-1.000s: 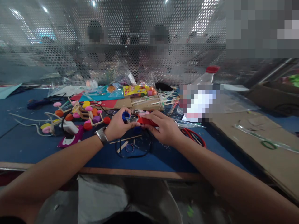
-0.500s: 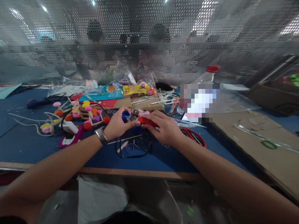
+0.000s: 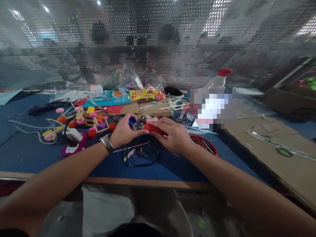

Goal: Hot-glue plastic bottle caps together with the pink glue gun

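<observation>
Over the middle of the table, my left hand [image 3: 123,132] is closed around a small blue rounded piece [image 3: 132,121]; its exact kind is unclear. My right hand [image 3: 174,135] grips red-handled pliers [image 3: 156,128], their metal end pointing left and meeting the blue piece. My left thumb reaches across under the metal end. Fingers hide much of both things. Below the hands lie a black cord loop [image 3: 145,165], a thin ring [image 3: 136,156] and small wooden sticks [image 3: 129,154].
Left of my hands is a stick model with coloured discs [image 3: 92,121], beside a purple box [image 3: 82,143] with a white plug. Red-handled scissors [image 3: 206,144] lie right of my hands. Behind are a lit screen [image 3: 212,110], a red-capped bottle [image 3: 219,79] and scattered sticks [image 3: 177,102]. Cardboard [image 3: 266,144] covers the right side.
The pliers and the blue piece have tilted slightly in my hands. Both hands stay in nearly the same place, and the things on the table have not moved.
</observation>
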A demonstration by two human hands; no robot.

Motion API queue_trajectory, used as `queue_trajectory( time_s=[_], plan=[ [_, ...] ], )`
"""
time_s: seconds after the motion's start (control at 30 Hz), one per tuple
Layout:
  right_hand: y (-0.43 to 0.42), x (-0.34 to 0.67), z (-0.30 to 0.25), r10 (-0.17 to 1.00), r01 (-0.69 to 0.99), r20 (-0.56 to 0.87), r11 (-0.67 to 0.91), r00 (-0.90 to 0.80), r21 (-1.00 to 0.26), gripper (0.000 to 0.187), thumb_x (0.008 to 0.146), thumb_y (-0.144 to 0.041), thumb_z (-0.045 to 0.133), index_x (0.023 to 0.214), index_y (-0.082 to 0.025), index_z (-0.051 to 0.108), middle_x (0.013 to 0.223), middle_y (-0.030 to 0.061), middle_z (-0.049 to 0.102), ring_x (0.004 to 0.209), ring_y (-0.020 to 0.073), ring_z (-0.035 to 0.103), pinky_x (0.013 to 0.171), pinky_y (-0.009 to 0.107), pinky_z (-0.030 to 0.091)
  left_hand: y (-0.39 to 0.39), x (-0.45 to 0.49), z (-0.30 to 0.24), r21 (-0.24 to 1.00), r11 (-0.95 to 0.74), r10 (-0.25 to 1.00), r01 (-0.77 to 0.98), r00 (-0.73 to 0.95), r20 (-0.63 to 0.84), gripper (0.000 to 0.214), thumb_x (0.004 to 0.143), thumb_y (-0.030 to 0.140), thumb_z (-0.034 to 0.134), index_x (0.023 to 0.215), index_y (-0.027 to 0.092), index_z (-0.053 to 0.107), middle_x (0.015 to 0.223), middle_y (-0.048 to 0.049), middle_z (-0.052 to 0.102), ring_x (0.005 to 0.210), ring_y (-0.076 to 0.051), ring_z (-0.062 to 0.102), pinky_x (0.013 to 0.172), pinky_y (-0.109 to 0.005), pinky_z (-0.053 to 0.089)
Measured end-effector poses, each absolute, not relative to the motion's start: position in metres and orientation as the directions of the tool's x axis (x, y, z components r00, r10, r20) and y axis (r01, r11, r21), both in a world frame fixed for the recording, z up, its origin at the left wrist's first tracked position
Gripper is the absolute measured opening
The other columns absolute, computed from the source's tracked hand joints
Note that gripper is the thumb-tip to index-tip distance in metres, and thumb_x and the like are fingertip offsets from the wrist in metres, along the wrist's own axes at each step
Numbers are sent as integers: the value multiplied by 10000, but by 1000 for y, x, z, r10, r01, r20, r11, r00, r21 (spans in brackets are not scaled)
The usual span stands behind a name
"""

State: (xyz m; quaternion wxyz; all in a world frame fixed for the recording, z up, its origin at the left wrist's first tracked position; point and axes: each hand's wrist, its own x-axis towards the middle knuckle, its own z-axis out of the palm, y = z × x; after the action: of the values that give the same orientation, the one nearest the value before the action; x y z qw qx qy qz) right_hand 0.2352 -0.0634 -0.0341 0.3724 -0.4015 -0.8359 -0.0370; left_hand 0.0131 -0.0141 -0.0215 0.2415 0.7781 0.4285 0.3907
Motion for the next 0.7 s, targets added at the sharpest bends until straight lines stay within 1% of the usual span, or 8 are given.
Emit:
queue_trajectory(
  time_s=[0.07, 0.17, 0.33, 0.5, 0.7],
  plan=[
    [-63, 235, -34, 647, 695, 651, 675, -397, -246, 349, 983, -340, 575, 1287, -194, 666, 1129, 124, 725, 1044, 258, 705, 849, 385, 602, -13, 13, -18, 718, -511, 858, 472, 322, 399, 676, 569, 718, 824, 870, 187, 532, 821, 2, 593, 739, -157, 527, 672, -276, 441],
    [-63, 235, -34, 649, 694, 651, 674, -393, -253, 345, 977, -341, 586, 1281, -205, 672, 1127, 122, 727, 1040, 261, 705, 854, 397, 604, -13, 13, -16, 737, -499, 864, 456, 322, 386, 687, 549, 722, 831, 854, 188, 524, 780, 20, 567, 686, -138, 497, 645, -266, 420],
    [-63, 236, -34, 635, 696, 666, 678, -393, -236, 344, 979, -338, 580, 1281, -204, 674, 1120, 125, 725, 1037, 255, 705, 843, 382, 604, -13, 12, -17, 751, -489, 869, 443, 326, 373, 675, 558, 711, 830, 856, 190, 519, 737, 36, 523, 621, -116, 437, 590, -251, 372],
    [-63, 236, -34, 628, 703, 663, 679, -407, -212, 333, 977, -336, 585, 1258, -183, 677, 1107, 122, 726, 1005, 259, 711, 810, 376, 603, -13, 14, -19, 742, -510, 857, 436, 329, 396, 593, 625, 658, 807, 858, 184, 539, 778, 18, 546, 665, -130, 462, 626, -257, 397],
    [-63, 235, -34, 634, 711, 662, 671, -400, -213, 330, 975, -345, 590, 1268, -215, 669, 1114, 113, 728, 1017, 260, 710, 815, 378, 602, -13, 14, -20, 729, -521, 851, 444, 340, 400, 519, 677, 611, 791, 840, 183, 545, 809, 3, 586, 730, -150, 504, 687, -269, 435]
  ],
)
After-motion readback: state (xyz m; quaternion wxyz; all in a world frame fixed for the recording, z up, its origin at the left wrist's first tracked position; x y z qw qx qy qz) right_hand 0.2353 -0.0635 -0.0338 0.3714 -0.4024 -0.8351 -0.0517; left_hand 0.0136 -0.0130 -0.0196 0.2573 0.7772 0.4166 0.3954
